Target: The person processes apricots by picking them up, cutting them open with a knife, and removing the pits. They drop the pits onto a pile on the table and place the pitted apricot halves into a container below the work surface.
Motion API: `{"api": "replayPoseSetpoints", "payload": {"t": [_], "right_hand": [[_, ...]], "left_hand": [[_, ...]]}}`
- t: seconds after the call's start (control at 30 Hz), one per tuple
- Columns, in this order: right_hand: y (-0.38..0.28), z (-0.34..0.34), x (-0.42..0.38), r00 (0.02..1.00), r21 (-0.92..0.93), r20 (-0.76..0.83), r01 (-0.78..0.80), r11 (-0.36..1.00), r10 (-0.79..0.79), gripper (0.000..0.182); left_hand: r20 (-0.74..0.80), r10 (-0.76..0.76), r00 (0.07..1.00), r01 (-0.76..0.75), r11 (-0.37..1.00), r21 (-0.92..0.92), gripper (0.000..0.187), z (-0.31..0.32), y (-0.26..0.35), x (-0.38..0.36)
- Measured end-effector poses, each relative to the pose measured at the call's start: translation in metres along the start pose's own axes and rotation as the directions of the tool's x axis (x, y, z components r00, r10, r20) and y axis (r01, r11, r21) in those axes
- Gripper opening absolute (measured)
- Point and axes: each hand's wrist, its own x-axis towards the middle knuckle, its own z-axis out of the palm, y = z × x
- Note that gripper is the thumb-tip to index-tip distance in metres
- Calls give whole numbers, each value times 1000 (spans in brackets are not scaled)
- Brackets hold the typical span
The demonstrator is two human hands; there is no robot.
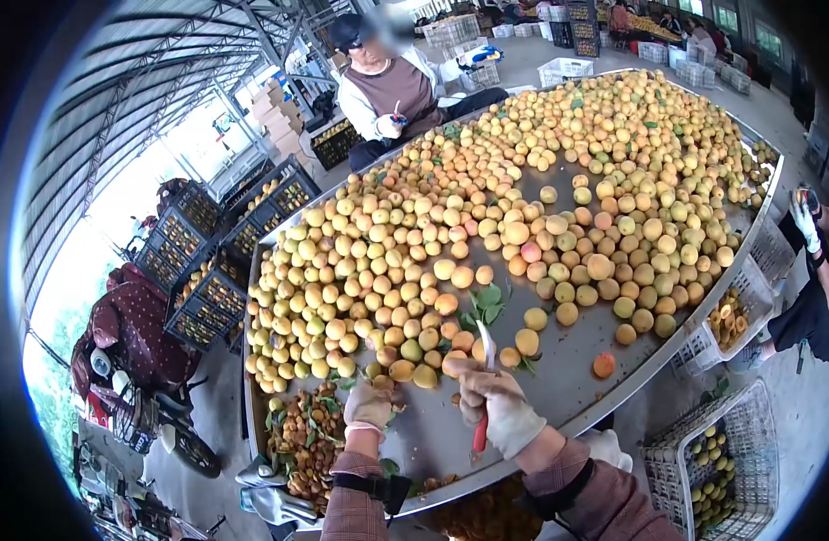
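A large metal table (pixel 414 446) carries a wide spread of yellow-orange fruit (pixel 387 252). My right hand (pixel 500 406), in a pale glove, is closed around a knife with a red handle (pixel 479 435); its curved blade points up and away from me. My left hand (pixel 369 404), gloved too, is at the near edge of the fruit with its fingers curled; what they hold, if anything, I cannot make out. Beside it, at the near left corner, lies a heap of brownish fruit scraps and leaves (pixel 313 442). Green leaves (pixel 488 305) lie beyond the blade.
Across the table sits a person (pixel 392 90) in gloves. Another person's gloved hand (pixel 804 221) shows at the right. Dark crates (pixel 193 302) and a motorbike (pixel 184 446) stand at the left. White crates (pixel 757 451) are at the right.
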Motion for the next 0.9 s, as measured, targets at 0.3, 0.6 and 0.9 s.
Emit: {"api": "replayPoseSetpoints", "payload": {"t": [0.3, 0.6, 0.9], "right_hand": [[-7, 15, 1, 988, -267, 116, -65, 961, 100, 41], [43, 8, 4, 976, -924, 219, 211, 320, -10, 19], [56, 12, -1, 944, -904, 311, 329, 272, -109, 17]], "left_hand": [[82, -213, 974, 71, -62, -996, 51, -55, 67, -54], [-29, -193, 981, -148, -637, -756, 42, -91, 117, -94], [-39, -167, 985, -123, -530, -839, 47, -104, 131, -108]]}}
